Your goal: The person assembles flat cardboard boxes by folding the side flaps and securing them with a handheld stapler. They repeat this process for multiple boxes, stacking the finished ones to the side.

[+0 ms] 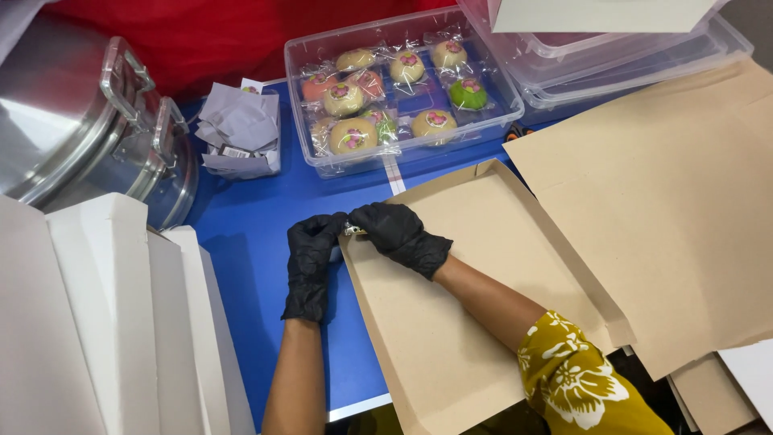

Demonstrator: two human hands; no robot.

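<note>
Gloved left hand and right hand pinch a small wrapped item together at the cardboard tray corner.

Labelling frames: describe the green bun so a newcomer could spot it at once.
Start at the clear plastic tray at the top middle of the blue table, above the shallow brown cardboard box touched by both black-gloved hands. The green bun sits wrapped near the tray's right end. Most neighbours are beige; it alone is wholly bright green, with a pink flower on top.
</note>
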